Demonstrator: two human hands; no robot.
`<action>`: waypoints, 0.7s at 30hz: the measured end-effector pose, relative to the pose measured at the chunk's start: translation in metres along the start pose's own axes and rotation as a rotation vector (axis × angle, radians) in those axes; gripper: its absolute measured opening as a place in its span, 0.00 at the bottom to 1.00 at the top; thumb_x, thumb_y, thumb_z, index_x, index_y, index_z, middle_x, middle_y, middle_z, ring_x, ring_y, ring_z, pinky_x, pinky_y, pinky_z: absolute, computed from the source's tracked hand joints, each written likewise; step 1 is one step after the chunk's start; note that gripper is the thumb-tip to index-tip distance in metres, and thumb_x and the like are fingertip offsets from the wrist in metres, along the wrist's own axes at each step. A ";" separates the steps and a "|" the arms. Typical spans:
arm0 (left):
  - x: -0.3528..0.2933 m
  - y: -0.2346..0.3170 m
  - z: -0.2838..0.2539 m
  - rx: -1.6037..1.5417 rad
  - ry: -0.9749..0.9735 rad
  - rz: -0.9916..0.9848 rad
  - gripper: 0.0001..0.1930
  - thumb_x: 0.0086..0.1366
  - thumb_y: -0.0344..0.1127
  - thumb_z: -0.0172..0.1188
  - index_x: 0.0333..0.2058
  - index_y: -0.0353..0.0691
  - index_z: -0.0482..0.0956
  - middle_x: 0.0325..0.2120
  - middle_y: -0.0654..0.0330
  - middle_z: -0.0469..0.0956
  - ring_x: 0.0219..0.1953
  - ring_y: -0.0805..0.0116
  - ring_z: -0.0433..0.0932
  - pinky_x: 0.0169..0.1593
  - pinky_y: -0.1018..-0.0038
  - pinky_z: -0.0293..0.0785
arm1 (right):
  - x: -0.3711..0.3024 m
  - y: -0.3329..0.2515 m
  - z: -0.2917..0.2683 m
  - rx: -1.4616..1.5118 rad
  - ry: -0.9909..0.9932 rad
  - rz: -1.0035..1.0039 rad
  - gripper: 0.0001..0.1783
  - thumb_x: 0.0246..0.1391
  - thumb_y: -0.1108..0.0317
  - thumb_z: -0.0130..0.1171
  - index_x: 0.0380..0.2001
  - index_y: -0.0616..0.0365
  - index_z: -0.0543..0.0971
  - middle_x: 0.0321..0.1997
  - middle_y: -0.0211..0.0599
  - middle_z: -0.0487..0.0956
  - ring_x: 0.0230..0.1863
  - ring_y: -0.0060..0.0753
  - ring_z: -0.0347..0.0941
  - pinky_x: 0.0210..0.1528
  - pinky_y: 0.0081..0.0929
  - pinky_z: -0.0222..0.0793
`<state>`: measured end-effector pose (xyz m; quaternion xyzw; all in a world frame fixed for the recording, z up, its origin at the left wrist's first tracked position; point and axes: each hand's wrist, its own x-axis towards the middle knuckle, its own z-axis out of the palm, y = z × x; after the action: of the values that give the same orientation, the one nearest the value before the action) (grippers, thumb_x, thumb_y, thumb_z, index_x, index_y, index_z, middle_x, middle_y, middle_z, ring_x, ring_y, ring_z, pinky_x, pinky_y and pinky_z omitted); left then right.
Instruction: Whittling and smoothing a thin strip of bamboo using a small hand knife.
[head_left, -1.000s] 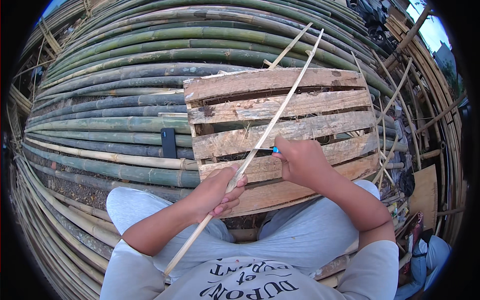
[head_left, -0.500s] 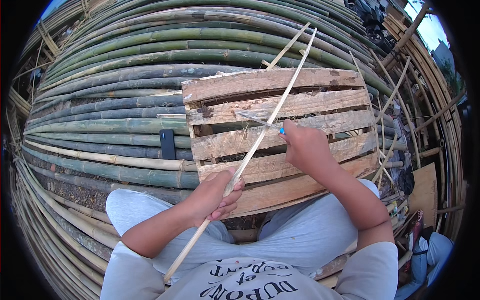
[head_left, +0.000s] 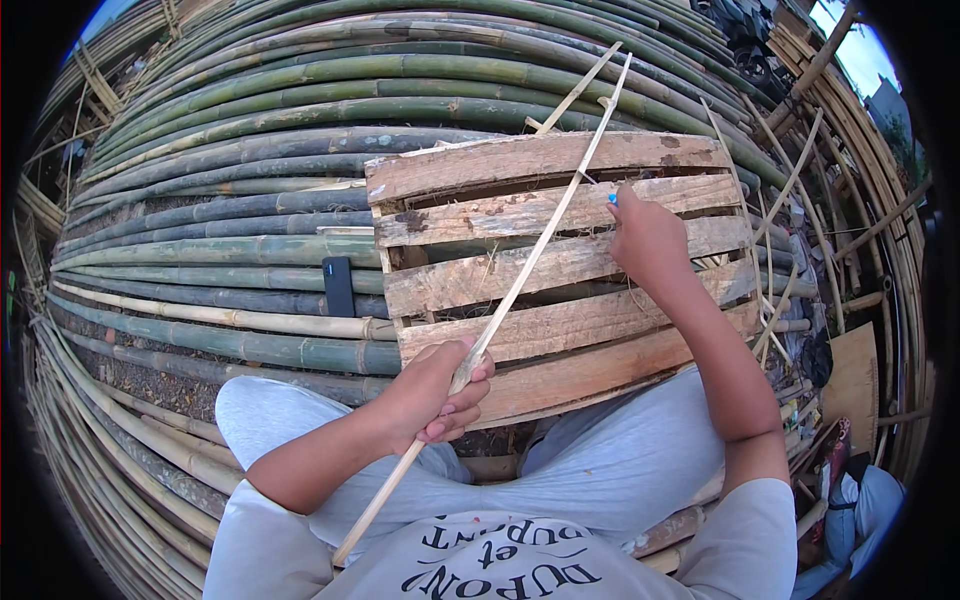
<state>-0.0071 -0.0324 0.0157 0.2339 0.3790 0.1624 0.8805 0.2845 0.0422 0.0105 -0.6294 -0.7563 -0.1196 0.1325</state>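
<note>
A long pale bamboo strip (head_left: pixel 525 267) runs slantwise from beside my lap up over the slatted wooden pallet (head_left: pixel 560 332). My left hand (head_left: pixel 435 392) is wrapped round its lower part. My right hand (head_left: pixel 650 233) is closed on a knife with a blue handle end (head_left: pixel 613 198). Its thin blade (head_left: pixel 589 179) lies against the strip's right edge in the upper part; the rest of the blade is hidden behind the strip or seen too thinly to make out. A small curl or knot (head_left: pixel 604 101) sticks out near the strip's far end.
Green bamboo poles (head_left: pixel 250 250) lie side by side beyond and left of the pallet. A dark phone (head_left: pixel 338 286) rests on them. Another pale strip (head_left: pixel 580 88) juts past the pallet's far edge. Loose sticks (head_left: pixel 792 180) and a brown board (head_left: pixel 852 378) are at the right.
My right hand has moved the knife up and away along the strip, toward its far end. My left hand keeps its grip in nearly the same place.
</note>
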 end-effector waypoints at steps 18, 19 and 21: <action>0.007 0.007 -0.012 -0.168 -0.051 -0.093 0.21 0.77 0.48 0.33 0.26 0.46 0.62 0.07 0.71 0.54 0.03 0.81 0.52 0.05 0.82 0.46 | -0.042 -0.066 -0.002 0.170 -0.078 -0.295 0.11 0.57 0.66 0.60 0.27 0.56 0.68 0.14 0.40 0.73 0.16 0.45 0.74 0.19 0.40 0.66; 0.007 0.006 -0.014 -0.165 -0.047 -0.099 0.21 0.77 0.48 0.33 0.26 0.46 0.62 0.07 0.71 0.54 0.03 0.81 0.52 0.05 0.82 0.46 | -0.047 -0.070 0.000 0.225 -0.072 -0.347 0.11 0.56 0.66 0.60 0.28 0.55 0.68 0.14 0.39 0.73 0.16 0.46 0.73 0.19 0.40 0.67; 0.006 0.002 -0.018 -0.298 -0.169 -0.107 0.17 0.76 0.45 0.36 0.28 0.46 0.63 0.08 0.71 0.54 0.03 0.82 0.53 0.04 0.83 0.47 | -0.025 -0.045 0.004 0.208 0.008 -0.229 0.11 0.56 0.67 0.60 0.27 0.57 0.68 0.15 0.41 0.73 0.17 0.48 0.73 0.20 0.43 0.67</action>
<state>-0.0166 -0.0232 0.0021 0.0931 0.2874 0.1494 0.9415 0.2441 0.0126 -0.0022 -0.5213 -0.8310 -0.0574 0.1857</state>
